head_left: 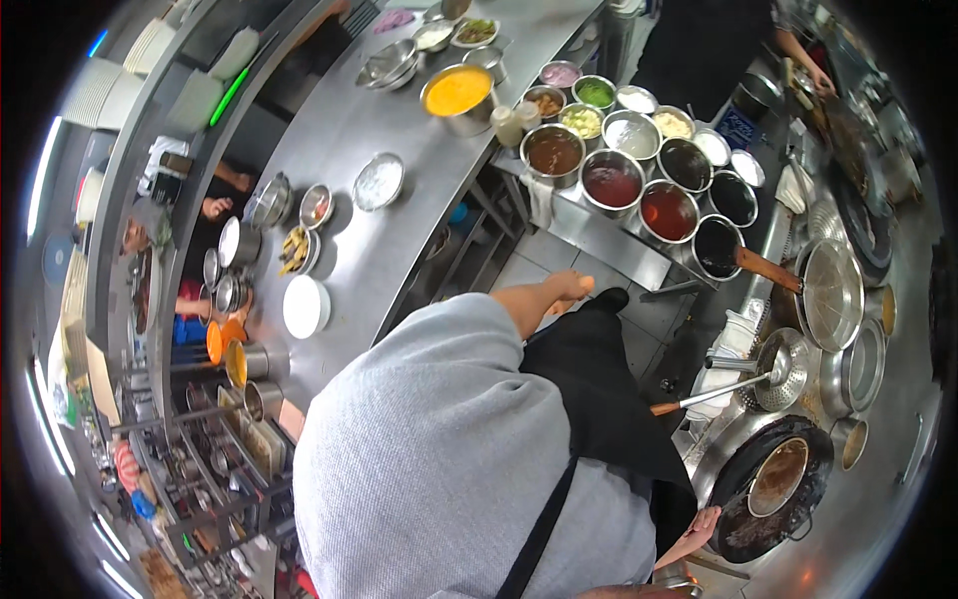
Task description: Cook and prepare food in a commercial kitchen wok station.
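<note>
My left hand [569,288] hangs low in front of my black apron [599,374], over the tiled floor. Its fingers look loosely apart, with nothing visible in them. My right hand [701,525] is at the stove's near edge, beside the left rim of a black wok [728,527]. Its fingertips show partly; whether they grip anything there is hidden. Inside the wok sits a round metal-rimmed vessel [779,477] with brownish contents. Beyond the wok, a wooden-handled ladle [715,393] lies across a perforated strainer [783,367].
Sauce pots [611,182] and topping bowls stand ahead. A wooden-handled mesh skimmer [833,295] rests at the right. The steel table [334,160] on my left carries bowls and a yellow-filled pot [458,95]. A co-worker [704,50] stands ahead; other hands [217,207] show beyond the table.
</note>
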Demonstrator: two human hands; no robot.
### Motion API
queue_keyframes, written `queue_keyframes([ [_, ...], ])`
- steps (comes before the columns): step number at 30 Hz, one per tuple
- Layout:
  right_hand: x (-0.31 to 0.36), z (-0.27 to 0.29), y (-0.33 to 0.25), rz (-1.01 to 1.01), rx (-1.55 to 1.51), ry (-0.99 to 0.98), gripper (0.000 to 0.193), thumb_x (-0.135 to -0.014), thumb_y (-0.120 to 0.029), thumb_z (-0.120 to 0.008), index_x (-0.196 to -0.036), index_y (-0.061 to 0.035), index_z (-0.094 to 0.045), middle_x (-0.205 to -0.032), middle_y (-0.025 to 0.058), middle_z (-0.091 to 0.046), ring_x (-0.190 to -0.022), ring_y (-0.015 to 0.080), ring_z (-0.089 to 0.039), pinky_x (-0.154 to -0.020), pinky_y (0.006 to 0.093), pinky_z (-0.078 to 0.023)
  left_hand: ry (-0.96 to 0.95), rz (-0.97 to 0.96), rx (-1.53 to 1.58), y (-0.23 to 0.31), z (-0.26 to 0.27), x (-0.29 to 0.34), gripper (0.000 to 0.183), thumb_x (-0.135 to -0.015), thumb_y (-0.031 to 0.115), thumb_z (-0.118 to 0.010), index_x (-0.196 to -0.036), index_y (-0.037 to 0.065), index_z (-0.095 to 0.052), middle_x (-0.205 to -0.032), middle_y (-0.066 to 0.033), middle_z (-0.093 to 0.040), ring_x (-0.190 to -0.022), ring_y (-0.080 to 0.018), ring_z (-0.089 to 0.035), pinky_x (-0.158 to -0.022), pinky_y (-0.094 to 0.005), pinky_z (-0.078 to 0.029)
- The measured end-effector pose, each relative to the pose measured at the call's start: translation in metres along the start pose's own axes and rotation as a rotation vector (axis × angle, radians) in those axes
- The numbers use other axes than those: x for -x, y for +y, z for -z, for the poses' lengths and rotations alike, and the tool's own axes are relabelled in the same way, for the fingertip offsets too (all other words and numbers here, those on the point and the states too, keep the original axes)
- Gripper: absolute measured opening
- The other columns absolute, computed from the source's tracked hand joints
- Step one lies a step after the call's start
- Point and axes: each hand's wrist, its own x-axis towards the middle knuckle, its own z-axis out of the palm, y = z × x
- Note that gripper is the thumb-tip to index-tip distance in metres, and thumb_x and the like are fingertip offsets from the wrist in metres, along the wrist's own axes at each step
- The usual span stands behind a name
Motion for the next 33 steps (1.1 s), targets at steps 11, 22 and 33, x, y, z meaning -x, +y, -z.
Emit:
queue_keyframes([
  [11,0.026,-0.036,-0.009,0.347,0.094,0.722,0.032,-0.100,-0.012,-0.032,-0.124,-0.0019,-0.050,-0.075,-0.0041,-0.056,-0.042,0.0005,-0.036,-0.033,0.0153,-0.032,-0.120,-0.186,-0.007,-0.014,-0.023,-0.044,0.043,-0.079,0.033,-0.062,-0.112,0.006,-0.060,-0.106,-0.0195,-0.064,-0.098,-0.0336,-0.062,-0.084,-0.0447,-0.048],
  [22,0.131,0.046,-0.019,0.445,1.322,1.592,0.019,-0.093,-0.015,-0.045,-0.084,-0.0029,-0.056,-0.058,0.0044,-0.052,-0.033,0.0155,-0.045,-0.032,0.0316,-0.034,-0.332,-0.074,0.010,0.012,-0.013,-0.059,0.030,-0.068,0.015,-0.067,-0.091,-0.003,-0.061,-0.077,-0.0135,-0.063,-0.065,-0.0225,-0.063,-0.058,-0.0332,-0.050],
  [33,0.082,0.012,-0.010,0.039,0.638,1.213,0.022,-0.092,-0.013,-0.030,-0.088,-0.0060,-0.050,-0.053,-0.0008,-0.042,-0.029,0.0095,-0.036,-0.025,0.0241,-0.023,-0.411,-0.845,-0.996,0.083,-0.035,-0.144,0.021,-0.077,0.029,-0.062,-0.097,0.029,-0.068,-0.112,-0.0186,-0.060,-0.102,-0.0389,-0.057,-0.086,-0.0429,-0.049],
])
